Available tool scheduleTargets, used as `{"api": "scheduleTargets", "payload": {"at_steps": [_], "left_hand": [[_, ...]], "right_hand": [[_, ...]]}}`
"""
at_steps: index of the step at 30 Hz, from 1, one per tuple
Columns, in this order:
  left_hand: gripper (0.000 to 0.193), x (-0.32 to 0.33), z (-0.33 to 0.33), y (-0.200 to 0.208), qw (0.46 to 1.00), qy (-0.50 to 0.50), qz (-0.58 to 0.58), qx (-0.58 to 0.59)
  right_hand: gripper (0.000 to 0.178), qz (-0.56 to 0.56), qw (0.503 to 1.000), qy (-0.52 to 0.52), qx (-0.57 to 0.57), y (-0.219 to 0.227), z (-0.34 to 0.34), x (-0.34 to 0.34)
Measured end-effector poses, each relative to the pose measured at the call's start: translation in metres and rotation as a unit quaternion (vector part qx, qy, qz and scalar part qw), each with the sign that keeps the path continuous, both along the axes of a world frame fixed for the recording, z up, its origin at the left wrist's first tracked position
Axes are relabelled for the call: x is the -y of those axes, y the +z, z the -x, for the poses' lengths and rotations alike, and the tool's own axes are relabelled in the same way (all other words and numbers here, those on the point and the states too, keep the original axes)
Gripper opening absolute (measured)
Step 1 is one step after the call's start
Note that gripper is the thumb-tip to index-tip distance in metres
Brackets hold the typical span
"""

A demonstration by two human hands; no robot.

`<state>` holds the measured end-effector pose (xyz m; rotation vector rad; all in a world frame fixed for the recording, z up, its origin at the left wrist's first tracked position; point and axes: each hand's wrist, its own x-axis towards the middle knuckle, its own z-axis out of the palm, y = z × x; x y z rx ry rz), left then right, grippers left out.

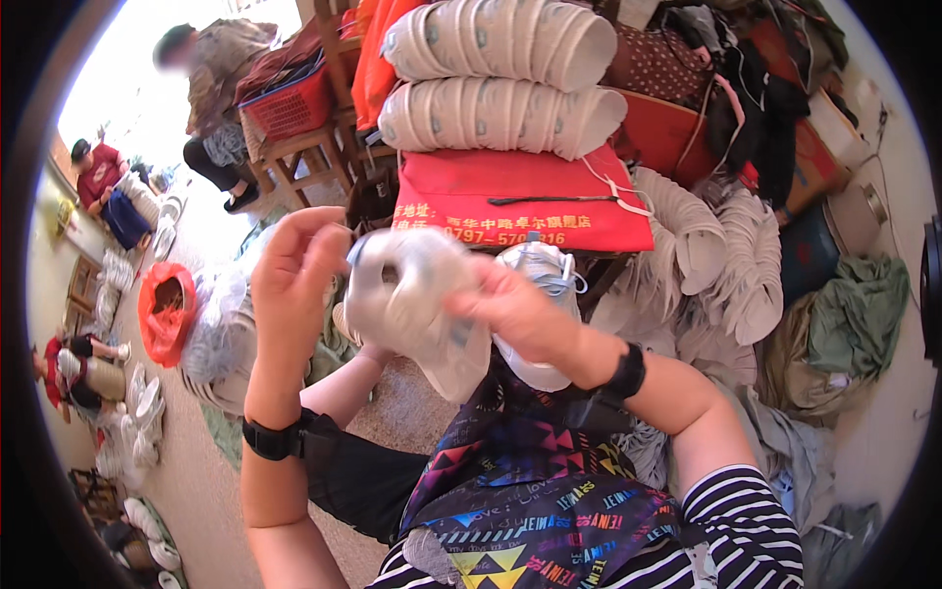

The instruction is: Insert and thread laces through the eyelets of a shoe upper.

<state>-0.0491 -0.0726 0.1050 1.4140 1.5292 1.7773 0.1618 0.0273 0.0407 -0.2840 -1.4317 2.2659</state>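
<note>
A white shoe upper (417, 294), smeared by motion, is held up in front of my lap. My right hand (520, 306) grips it along its right side. Close to its upper left edge, my left hand (299, 270) is raised with thumb and fingers pinched together; what they hold, if anything, is too small to make out. Behind my right hand stands another white shoe upper (538, 263) with pale blue laces, partly hidden by that hand and forearm. A patterned dark apron (530, 491) covers my lap.
Ahead, a red cloth (510, 182) carries two rows of nested white uppers (500, 118), a thin dark rod (554, 200) and a white cord. More uppers (677, 245) hang at the right. A red plastic bag (165, 302) stands at left; several people sit beyond.
</note>
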Motion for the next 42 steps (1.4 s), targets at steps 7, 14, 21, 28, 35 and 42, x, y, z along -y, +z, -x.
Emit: {"api": "scheduleTargets", "payload": {"at_steps": [7,14,21,28,35,42], "left_hand": [[0.028,-0.050,-0.033,-0.092,0.994,-0.035,0.076,0.064],[0.061,-0.093,-0.107,-0.099,0.934,-0.187,0.165,0.257],[0.080,-0.120,-0.118,-0.106,0.965,-0.177,0.179,0.080],[0.068,-0.144,-0.117,-0.114,0.937,-0.272,0.209,0.069],[0.069,-0.138,-0.121,-0.137,0.951,-0.191,0.241,0.002],[0.069,-0.146,-0.099,-0.162,0.964,-0.129,0.232,-0.028]], "right_hand": [[0.033,0.308,0.946,-0.095,0.023,-0.014,-0.095,-0.101],[0.030,0.218,0.960,-0.137,0.108,-0.009,-0.117,-0.106],[0.031,-0.159,0.850,-0.265,0.426,-0.008,-0.135,-0.088],[0.042,-0.262,0.903,-0.309,0.146,-0.058,-0.097,-0.103],[0.040,-0.288,0.860,-0.374,0.194,-0.076,-0.101,-0.081],[0.031,-0.112,0.925,-0.302,0.201,-0.078,-0.163,-0.066]]}}
